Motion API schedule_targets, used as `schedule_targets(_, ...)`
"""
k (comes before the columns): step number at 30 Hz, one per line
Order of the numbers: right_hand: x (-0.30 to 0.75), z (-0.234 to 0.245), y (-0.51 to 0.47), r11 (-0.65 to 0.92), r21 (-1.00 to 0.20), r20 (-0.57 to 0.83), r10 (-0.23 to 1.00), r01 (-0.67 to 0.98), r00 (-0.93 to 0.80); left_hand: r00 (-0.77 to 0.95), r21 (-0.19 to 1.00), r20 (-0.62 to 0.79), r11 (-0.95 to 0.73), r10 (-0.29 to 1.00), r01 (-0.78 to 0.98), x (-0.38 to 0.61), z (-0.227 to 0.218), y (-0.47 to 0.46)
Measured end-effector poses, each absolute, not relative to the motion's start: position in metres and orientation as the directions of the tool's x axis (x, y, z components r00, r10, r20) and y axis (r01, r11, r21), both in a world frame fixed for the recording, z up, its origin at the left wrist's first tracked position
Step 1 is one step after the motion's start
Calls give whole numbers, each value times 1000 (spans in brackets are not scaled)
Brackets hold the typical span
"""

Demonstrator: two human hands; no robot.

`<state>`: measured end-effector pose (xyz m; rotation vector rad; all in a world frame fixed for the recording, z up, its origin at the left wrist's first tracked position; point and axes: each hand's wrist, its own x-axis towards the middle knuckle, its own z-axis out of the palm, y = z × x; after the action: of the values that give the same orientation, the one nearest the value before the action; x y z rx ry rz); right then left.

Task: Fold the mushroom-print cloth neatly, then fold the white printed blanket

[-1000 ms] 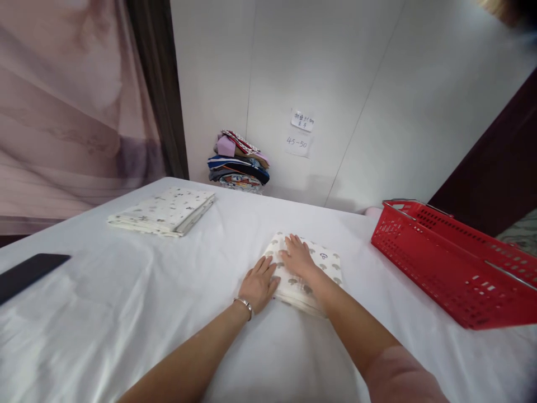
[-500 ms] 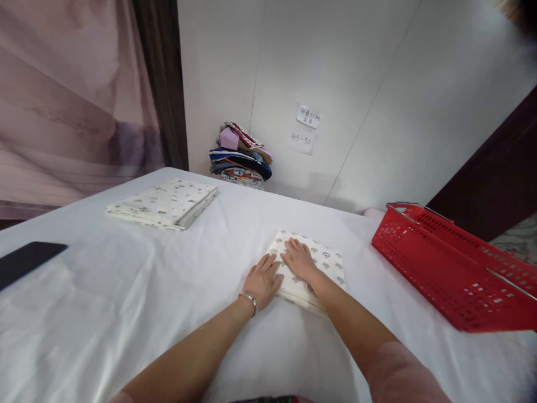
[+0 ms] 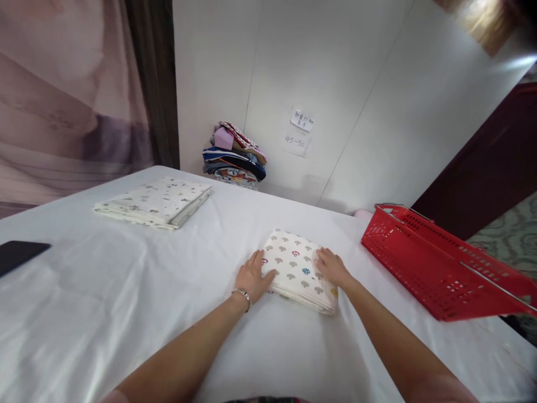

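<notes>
A folded white cloth (image 3: 289, 263) printed with grey mushrooms and a few coloured ones lies on the white-covered table in front of me. My left hand (image 3: 254, 274) rests along the cloth's left edge, its thumb apart from the fingers and a silver bracelet at the wrist. On the opposite side, my right hand (image 3: 333, 267) lies with outstretched fingers on the right edge. Both hands are open, and neither grips the fabric. The cloth's layered front edge faces me.
Another folded patterned cloth (image 3: 157, 200) lies at the table's back left, with a dark flat object (image 3: 20, 254) nearer the left side. A red basket (image 3: 432, 263) stands on the right. Piled folded textiles (image 3: 235, 157) sit beyond the table by the wall.
My right hand has moved from the top of the cloth to its right edge. Coloured mushrooms now show on the upper face. My left hand stays at the left edge.
</notes>
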<state>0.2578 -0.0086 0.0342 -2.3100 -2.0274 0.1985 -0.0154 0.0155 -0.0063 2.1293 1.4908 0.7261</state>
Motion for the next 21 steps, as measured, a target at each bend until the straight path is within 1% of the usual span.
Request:
schedule_targets(2,260,37,11,-138,-148,-66,989,979,129,274,626,166,-316,947,713,-20,-5,16)
schedule_targets(6,259,38,45,-158,-189,-135,982,969,134,273,649,140,-297,952,700,-26,-9,19)
schedule_targets(8,261,38,56,-174,-219,-173,975,960,137,287,682,144,-305,947,665,-27,-12,22)
schedule_targets(12,272,36,66,-208,-264,-226,963,942,149,272,783,151,-283,950,554,-27,-18,29)
schedule_targets(16,286,36,60,-328,-257,-265,929,909,260,213,874,131,-214,968,437,-26,-21,35)
schedule_targets(18,292,36,50,-389,-263,-293,904,883,311,170,889,138,-198,976,413,-25,-21,36)
schedule_targets(21,297,34,27,-452,-308,-341,874,837,347,142,889,171,-215,975,405,-24,-22,37)
